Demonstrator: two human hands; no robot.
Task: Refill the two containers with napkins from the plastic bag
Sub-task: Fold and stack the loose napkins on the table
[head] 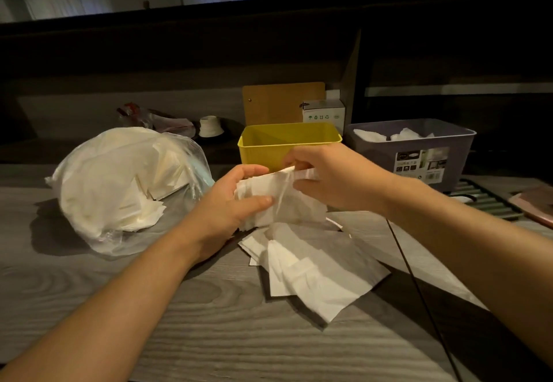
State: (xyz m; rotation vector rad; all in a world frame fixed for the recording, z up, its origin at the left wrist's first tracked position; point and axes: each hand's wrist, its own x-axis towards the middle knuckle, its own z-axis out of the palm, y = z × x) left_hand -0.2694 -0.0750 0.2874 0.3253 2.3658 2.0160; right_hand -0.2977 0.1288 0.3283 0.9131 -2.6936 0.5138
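A thick stack of white napkins (278,199) is held above the grey wood-grain surface (209,336), just in front of the yellow container (269,148). The left hand (236,202) clamps the stack's left end, thumb across the front and fingers curled behind, with the forearm reaching in from the lower left. The right hand (332,178) comes in from the right, its wrist bent downward, thumb and fingertips pinching the stack's top edge. Beneath the hands, loose napkins (314,271) lie fanned and overlapping on the surface. The yellow container stands open, and its inside looks empty from this angle. Just to its right stands the grey container (419,154), with some white napkins showing inside. To the left of the hands sits the clear plastic bag (125,184), bulging with napkins and open toward the centre. A thin dark cable (419,286) runs across the surface under the right forearm.
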